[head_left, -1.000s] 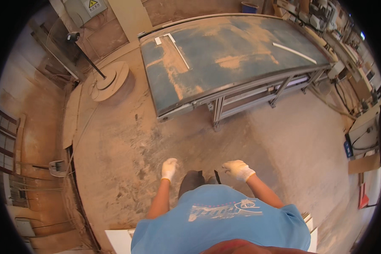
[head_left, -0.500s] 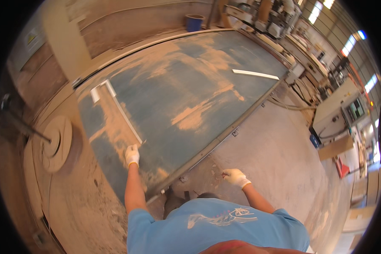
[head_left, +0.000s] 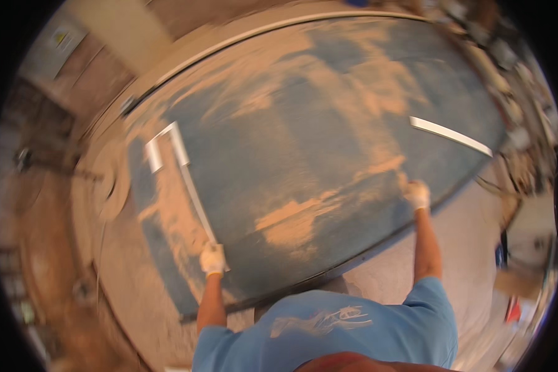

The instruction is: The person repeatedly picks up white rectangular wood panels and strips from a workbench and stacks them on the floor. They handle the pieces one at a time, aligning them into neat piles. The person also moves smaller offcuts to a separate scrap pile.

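Observation:
My left hand (head_left: 212, 259), in a pale work glove, is closed around the near end of a long thin white strip (head_left: 196, 201) on the dark table. At its far end the strip meets a wider white piece (head_left: 179, 146). A short white piece (head_left: 154, 156) lies beside that, joined or touching at the top; I cannot tell which. My right hand (head_left: 418, 194), gloved too, is over the table near its front right edge, fingers smeared by motion. A separate white strip (head_left: 451, 134) lies beyond it on the right.
Tan dust covers patches of the large blue-grey tabletop (head_left: 328, 139). A pale rail (head_left: 242, 40) runs along its far side. Machinery (head_left: 508, 93) stands at the right, with a brown board (head_left: 518, 283) and a red object (head_left: 513, 310) lower down.
My right hand has come up from beside the table to over its right part. My left hand stays at the strip's near end. The view has shifted.

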`<action>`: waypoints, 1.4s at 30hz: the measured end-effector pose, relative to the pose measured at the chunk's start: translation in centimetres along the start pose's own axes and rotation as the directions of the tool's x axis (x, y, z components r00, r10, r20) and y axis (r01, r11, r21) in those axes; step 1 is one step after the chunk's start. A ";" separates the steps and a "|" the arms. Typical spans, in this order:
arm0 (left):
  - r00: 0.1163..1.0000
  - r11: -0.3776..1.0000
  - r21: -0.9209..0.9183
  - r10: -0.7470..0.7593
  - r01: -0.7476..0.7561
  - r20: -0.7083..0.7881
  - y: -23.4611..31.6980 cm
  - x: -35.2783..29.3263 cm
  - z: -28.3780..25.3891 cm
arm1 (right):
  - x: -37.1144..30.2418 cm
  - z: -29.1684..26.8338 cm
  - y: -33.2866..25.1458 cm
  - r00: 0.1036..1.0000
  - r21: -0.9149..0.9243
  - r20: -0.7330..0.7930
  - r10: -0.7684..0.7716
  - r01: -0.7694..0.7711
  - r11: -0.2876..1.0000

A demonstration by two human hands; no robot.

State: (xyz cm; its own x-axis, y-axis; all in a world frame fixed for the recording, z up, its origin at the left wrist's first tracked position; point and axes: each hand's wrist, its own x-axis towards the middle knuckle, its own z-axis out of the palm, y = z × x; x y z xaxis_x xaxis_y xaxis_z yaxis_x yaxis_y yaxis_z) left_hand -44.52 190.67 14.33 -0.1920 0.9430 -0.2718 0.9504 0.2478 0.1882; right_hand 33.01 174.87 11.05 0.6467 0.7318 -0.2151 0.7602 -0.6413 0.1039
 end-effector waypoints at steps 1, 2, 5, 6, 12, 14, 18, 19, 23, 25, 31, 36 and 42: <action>0.994 0.979 -0.179 -0.084 0.096 0.075 -0.1 -2.8 0.3 | 3.7 0.9 2.4 0.976 0.435 -0.203 0.077 0.019 0.900; 0.987 0.970 -0.202 -0.119 0.138 0.105 -0.2 -5.3 0.3 | 8.6 0.7 4.8 0.941 0.720 0.121 0.315 -0.302 0.625; 0.908 0.965 0.086 -0.264 0.249 0.326 1.1 -11.2 0.0 | 19.1 0.2 11.1 0.873 0.673 -0.022 0.486 -0.347 0.653; 0.854 0.952 0.178 -0.302 0.248 0.423 1.9 -11.8 -0.4 | 21.8 -0.3 12.5 0.854 0.700 0.004 0.520 -0.374 0.609; 0.939 0.939 -0.026 -0.343 0.342 -0.015 12.3 -0.8 1.3 | 32.2 -6.1 13.4 0.646 0.640 0.158 0.747 -0.643 0.420; 0.941 0.943 0.024 -0.328 0.331 -0.086 14.9 5.3 2.5 | 34.5 -7.1 10.7 0.451 0.606 0.257 0.855 -0.764 0.220; 0.844 0.855 0.046 -0.501 0.517 -0.192 16.4 13.0 4.1 | 37.9 -6.2 6.0 0.368 0.466 0.069 0.927 -0.833 0.296; 0.810 0.823 0.031 -0.550 0.567 -0.205 16.1 13.8 4.1 | 38.3 -5.7 5.6 0.341 0.476 0.049 0.939 -0.834 0.279; 0.865 0.869 0.037 -0.484 0.493 -0.134 13.8 14.4 2.1 | 37.2 -4.3 5.0 0.535 0.506 -0.020 0.844 -0.723 0.471; 0.835 0.842 -0.129 -0.537 0.523 -0.118 12.8 14.2 0.2 | 35.7 -4.4 4.1 0.689 0.426 -0.035 0.723 -0.644 0.635; 0.886 0.905 -0.008 -0.419 0.426 -0.197 9.9 6.4 -8.1 | 32.7 -6.0 -5.2 0.932 0.468 -0.127 0.340 -0.246 0.849; 0.961 0.979 0.064 -0.178 0.195 -0.210 4.6 -12.2 -12.8 | 30.2 -6.1 -13.6 0.973 0.485 -0.231 0.029 0.089 0.870; 0.862 0.936 -0.094 -0.349 0.339 -0.367 -2.9 -30.7 -13.0 | 23.9 -5.4 -26.8 0.932 0.373 -0.260 -0.252 0.338 0.864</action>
State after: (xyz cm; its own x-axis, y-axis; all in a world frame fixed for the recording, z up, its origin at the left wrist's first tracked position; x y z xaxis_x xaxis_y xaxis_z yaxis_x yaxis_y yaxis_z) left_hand -44.54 163.92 34.36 -0.5875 0.8079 0.0466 0.8013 0.5727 0.1728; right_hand 28.40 210.79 8.36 0.4273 0.9037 0.0262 0.8525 -0.3930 -0.3446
